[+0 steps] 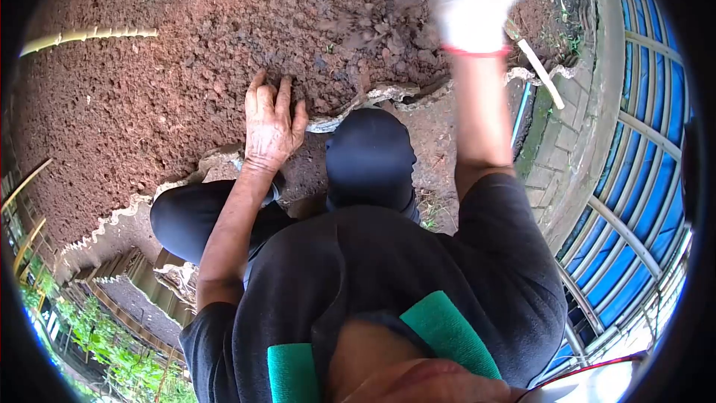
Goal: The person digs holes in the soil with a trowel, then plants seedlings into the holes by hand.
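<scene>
The gloved right hand is blurred, its grip unreadable.

Bright daylight floods an open-air plot, where a wall of vivid blue sheeting crossed by pale grey bars rises well to the right of the right hand. Between that hand and the wall, a curving grey concrete kerb borders a narrow path of grey rectangular paving blocks, as seen by an onlooker on the spot. Below and to the left of the left hand, brown corrugated sheeting stands near leafy bright-green plants. Far below and right of the right hand, the light glares white.
</scene>
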`<control>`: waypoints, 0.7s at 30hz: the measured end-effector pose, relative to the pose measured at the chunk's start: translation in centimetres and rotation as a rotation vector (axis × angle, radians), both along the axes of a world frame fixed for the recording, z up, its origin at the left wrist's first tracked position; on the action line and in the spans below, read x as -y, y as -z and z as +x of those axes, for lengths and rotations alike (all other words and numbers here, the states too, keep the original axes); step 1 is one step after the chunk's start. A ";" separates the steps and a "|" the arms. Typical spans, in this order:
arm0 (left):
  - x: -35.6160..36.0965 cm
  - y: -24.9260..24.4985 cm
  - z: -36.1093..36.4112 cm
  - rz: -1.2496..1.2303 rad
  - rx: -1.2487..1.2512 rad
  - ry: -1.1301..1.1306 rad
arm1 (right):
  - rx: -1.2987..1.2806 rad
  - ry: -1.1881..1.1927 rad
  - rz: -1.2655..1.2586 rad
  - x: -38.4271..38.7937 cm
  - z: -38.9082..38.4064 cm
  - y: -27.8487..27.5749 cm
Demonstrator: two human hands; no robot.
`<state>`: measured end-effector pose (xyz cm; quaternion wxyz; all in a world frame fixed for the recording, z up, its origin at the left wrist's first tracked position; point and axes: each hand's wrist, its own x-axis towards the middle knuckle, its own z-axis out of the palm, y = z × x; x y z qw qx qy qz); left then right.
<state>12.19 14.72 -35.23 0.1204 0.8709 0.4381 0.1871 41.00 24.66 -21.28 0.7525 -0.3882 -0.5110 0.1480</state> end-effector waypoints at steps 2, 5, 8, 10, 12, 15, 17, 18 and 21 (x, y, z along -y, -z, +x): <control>0.1 0.1 -0.1 0.007 0.012 0.006 | -0.119 -0.073 0.085 1.6 1.6 -5.5; -0.2 0.1 0.6 0.020 0.003 0.021 | -0.160 0.210 -0.012 0.6 7.8 -1.0; 0.1 -0.3 0.5 0.025 -0.029 0.035 | -0.224 0.749 -0.347 -1.9 14.3 17.2; 0.0 -0.4 0.4 0.027 -0.031 0.027 | -0.188 0.624 -0.307 -2.9 12.2 16.0; 0.1 -0.6 0.3 0.043 -0.014 0.032 | -0.090 0.534 -0.421 -0.4 8.6 14.4; 0.0 -0.3 0.4 0.035 0.007 0.019 | -0.424 0.138 -0.149 -0.1 5.6 8.3; 0.2 -0.1 0.1 0.032 0.009 0.017 | -0.242 0.104 -0.252 1.3 5.0 1.3; 0.0 -0.2 0.3 0.034 0.009 0.018 | -0.124 0.021 0.115 1.5 5.9 -3.7; 0.0 -0.2 0.5 0.024 -0.011 0.023 | -0.163 0.065 -0.148 2.1 9.5 -3.9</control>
